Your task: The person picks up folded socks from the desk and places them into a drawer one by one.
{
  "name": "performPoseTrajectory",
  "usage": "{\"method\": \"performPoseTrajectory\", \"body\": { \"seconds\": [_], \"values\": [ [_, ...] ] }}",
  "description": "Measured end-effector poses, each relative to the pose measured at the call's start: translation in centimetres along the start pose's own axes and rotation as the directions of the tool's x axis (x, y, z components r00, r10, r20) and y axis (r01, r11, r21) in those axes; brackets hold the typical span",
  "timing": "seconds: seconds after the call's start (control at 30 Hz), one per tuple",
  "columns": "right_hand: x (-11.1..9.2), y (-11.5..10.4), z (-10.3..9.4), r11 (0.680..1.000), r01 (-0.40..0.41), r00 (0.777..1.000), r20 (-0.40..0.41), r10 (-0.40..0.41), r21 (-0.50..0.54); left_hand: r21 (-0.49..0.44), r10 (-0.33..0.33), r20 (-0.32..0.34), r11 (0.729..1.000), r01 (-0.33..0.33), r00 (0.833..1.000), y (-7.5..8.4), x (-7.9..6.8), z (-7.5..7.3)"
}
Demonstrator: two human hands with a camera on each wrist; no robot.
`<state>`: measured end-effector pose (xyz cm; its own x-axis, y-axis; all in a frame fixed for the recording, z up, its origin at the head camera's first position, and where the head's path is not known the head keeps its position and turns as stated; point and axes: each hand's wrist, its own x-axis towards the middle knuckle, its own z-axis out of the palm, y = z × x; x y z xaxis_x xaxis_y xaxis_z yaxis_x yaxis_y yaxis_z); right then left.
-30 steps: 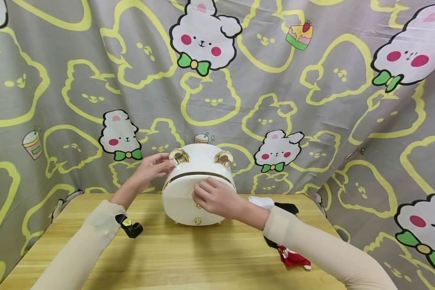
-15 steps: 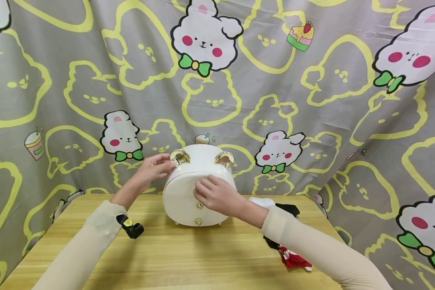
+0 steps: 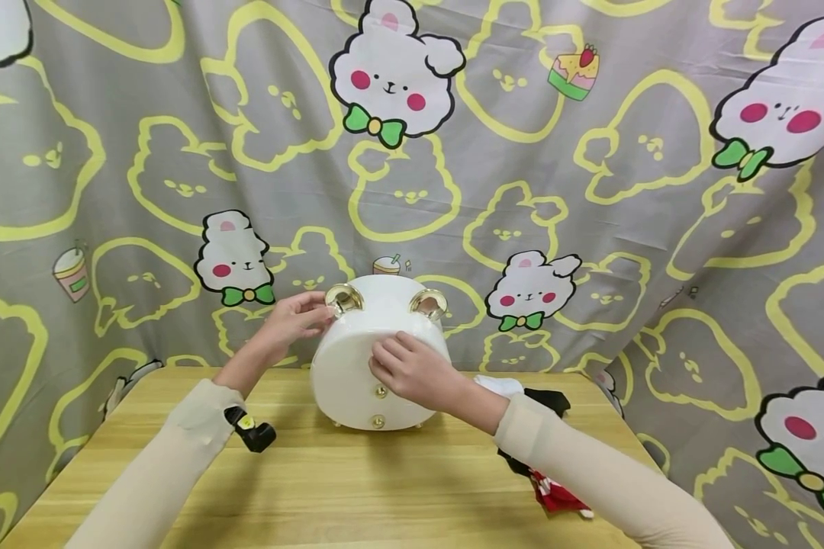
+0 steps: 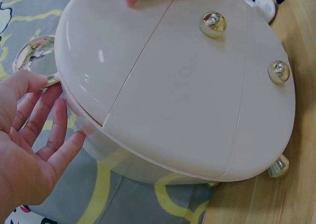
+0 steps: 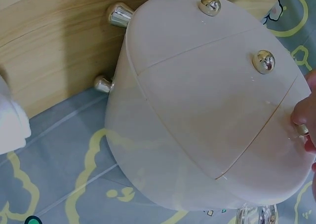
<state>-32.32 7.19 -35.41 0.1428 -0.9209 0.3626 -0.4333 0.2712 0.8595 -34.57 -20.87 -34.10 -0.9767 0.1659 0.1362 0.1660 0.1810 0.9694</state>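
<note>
Toward the far side of the surface (image 3: 302, 488) sits a white box (image 3: 346, 381) with gold knobs (image 3: 378, 422) down its front. Right hand's (image 3: 412, 372) fingers pinch the top knob (image 5: 302, 130) — left hand (image 3: 291, 328) just has its fingers loosely spread, thumb touching the left gold ear (image 3: 343, 299). Some red cloth (image 3: 559, 498) lies nearer, off to the right, by the right sleeve (image 3: 604, 465).

At my right hand (image 3: 415, 372), the box (image 3: 346, 381) is white, its knobs (image 4: 213, 25) gold; beyond, grey cloth (image 3: 295, 179) patterned yellow.
</note>
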Motion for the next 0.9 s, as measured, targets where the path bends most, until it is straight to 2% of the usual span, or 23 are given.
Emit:
{"method": "performPoseTrajectory", "body": {
  "seconds": [0.33, 0.43, 0.53, 0.7, 0.9],
  "values": [
    [-0.2, -0.2, -0.2, 0.999, -0.037, 0.998, 0.061, 0.035, 0.033, 0.0, -0.006, -0.007, 1.0, 0.006, 1.0, -0.2, 0.4, 0.1],
    [-0.1, -0.4, -0.2, 0.996, -0.068, 0.996, 0.053, 0.065, 0.054, -0.008, -0.008, -0.011, 1.0, 0.008, 1.0, -0.2, 0.4, 0.1],
    [-0.1, -1.0, -0.1, 0.995, -0.083, 0.997, 0.011, 0.082, 0.06, -0.013, -0.007, -0.014, 1.0, 0.007, 1.0, -0.2, 0.4, 0.0],
    [-0.7, -2.6, 0.0, 0.998, -0.04, 0.997, -0.059, 0.043, 0.052, -0.014, -0.006, -0.017, 1.0, 0.006, 1.0, -0.4, 0.3, -0.1],
    [-1.4, -4.4, 0.3, 0.998, -0.013, 0.999, -0.028, 0.015, 0.064, -0.017, -0.003, -0.019, 1.0, 0.003, 1.0, -0.4, 0.2, -0.1]
  ]
}}
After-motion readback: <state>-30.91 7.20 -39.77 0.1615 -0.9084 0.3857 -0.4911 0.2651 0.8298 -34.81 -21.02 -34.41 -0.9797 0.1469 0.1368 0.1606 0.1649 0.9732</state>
